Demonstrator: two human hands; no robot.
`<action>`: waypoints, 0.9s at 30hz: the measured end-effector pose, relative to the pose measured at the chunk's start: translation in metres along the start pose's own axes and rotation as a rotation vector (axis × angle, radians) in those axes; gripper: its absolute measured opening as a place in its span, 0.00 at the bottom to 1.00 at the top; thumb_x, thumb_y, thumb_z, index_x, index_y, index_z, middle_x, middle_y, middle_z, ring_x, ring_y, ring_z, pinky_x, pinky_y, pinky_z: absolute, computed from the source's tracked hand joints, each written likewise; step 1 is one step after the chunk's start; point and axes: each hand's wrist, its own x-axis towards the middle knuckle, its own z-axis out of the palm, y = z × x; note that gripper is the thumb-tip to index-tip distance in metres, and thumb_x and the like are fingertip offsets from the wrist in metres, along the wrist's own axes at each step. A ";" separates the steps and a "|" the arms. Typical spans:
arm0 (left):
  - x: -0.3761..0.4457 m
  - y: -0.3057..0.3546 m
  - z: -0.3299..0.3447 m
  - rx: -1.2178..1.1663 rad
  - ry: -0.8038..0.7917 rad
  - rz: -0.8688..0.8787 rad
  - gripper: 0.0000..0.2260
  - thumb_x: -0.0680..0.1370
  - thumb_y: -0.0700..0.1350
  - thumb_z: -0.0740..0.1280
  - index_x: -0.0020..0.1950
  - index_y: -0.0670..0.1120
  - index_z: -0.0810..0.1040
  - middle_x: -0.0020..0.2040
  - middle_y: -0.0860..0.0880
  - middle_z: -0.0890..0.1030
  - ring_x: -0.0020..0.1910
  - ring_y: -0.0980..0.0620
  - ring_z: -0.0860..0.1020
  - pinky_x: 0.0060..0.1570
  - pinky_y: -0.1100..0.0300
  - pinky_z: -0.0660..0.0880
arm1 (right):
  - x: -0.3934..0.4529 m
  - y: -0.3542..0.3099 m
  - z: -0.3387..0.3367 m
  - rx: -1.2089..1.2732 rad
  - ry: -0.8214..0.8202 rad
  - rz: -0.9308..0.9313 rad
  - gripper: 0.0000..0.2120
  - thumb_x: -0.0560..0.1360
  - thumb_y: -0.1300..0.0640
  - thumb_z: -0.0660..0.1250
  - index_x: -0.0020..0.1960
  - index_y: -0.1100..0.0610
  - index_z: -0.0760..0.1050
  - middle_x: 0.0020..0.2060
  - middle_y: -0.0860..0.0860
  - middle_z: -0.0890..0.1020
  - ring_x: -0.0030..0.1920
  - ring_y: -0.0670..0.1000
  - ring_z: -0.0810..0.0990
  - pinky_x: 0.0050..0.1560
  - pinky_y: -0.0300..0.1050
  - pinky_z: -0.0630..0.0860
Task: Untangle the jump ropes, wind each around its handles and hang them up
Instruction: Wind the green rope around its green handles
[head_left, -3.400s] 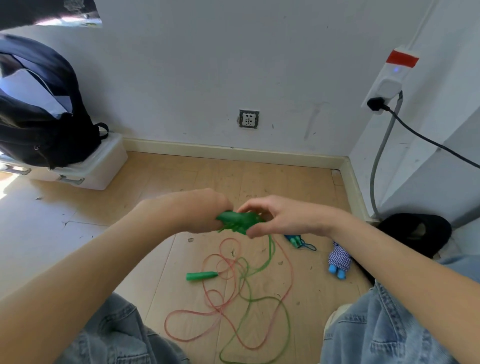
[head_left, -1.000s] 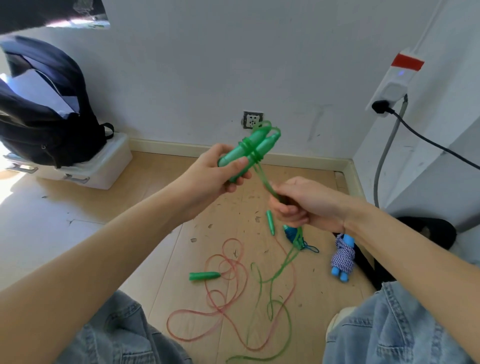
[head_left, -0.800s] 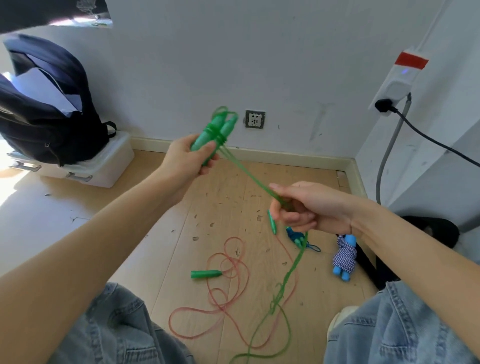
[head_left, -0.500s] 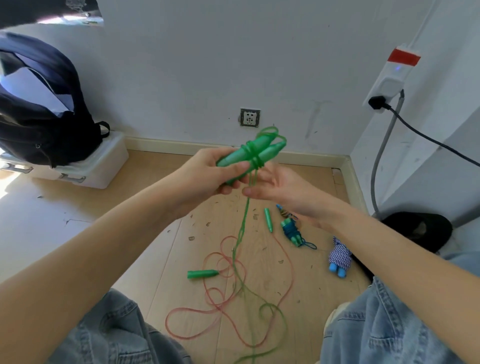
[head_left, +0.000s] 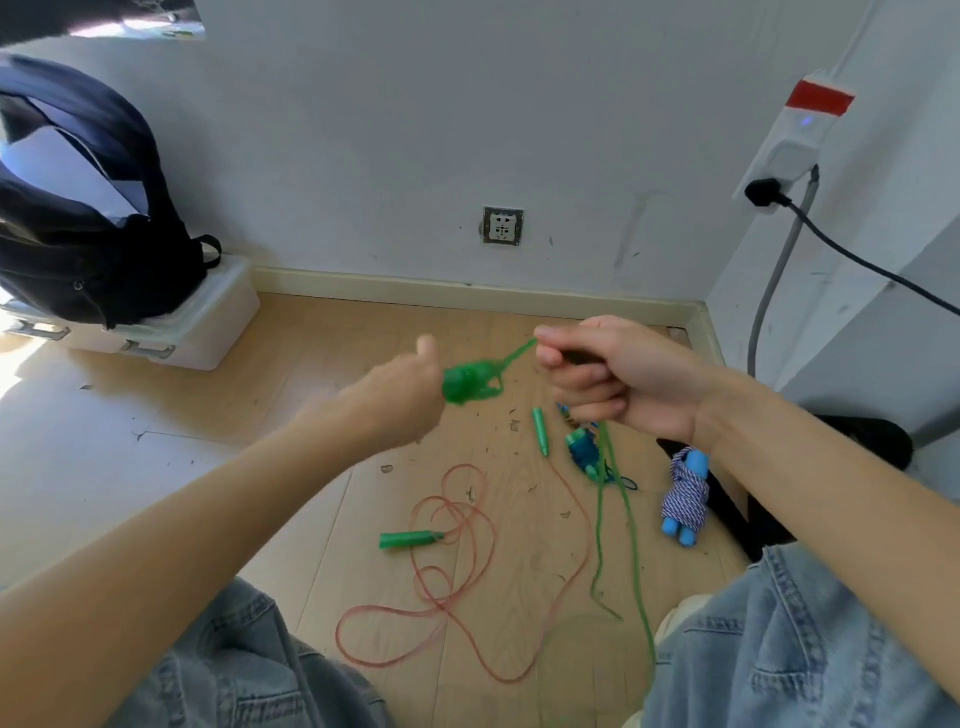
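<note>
The left hand (head_left: 400, 400) is gripping the green handles (head_left: 465, 383), winding; the right hand (head_left: 618, 376) is pinching the green rope (head_left: 602, 499) just beside them. Next, I judge, another taut turn is needed.

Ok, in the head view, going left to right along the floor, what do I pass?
Dark backpack → loose green handle → small green handle → teal-blue bundle → blue-and-white wound rope.

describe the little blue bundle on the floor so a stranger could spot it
On the wooden floor near the right wall lies a small blue-handled rope bundle wrapped in blue-and-white striped cord. Unlike the loose red and green ropes, it is already wound.
</note>
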 end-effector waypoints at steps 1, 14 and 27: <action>-0.004 0.008 0.006 0.055 -0.076 0.087 0.08 0.80 0.39 0.57 0.59 0.41 0.63 0.37 0.51 0.71 0.31 0.57 0.71 0.27 0.65 0.71 | 0.000 -0.001 -0.004 -0.005 0.055 0.002 0.17 0.80 0.55 0.56 0.33 0.54 0.68 0.20 0.45 0.59 0.20 0.43 0.54 0.19 0.35 0.50; -0.028 0.013 -0.041 -0.822 -0.183 0.405 0.03 0.78 0.38 0.61 0.47 0.45 0.70 0.39 0.51 0.77 0.38 0.57 0.74 0.41 0.61 0.73 | -0.001 0.009 -0.006 -0.633 0.078 0.210 0.19 0.78 0.51 0.57 0.28 0.52 0.66 0.19 0.43 0.64 0.21 0.45 0.57 0.21 0.35 0.55; -0.008 0.018 -0.033 -1.424 -0.040 0.142 0.06 0.77 0.36 0.62 0.53 0.40 0.72 0.48 0.43 0.78 0.36 0.56 0.77 0.34 0.67 0.75 | 0.005 0.016 -0.002 -0.014 -0.059 -0.059 0.11 0.79 0.63 0.56 0.56 0.65 0.74 0.40 0.55 0.82 0.45 0.53 0.82 0.59 0.47 0.74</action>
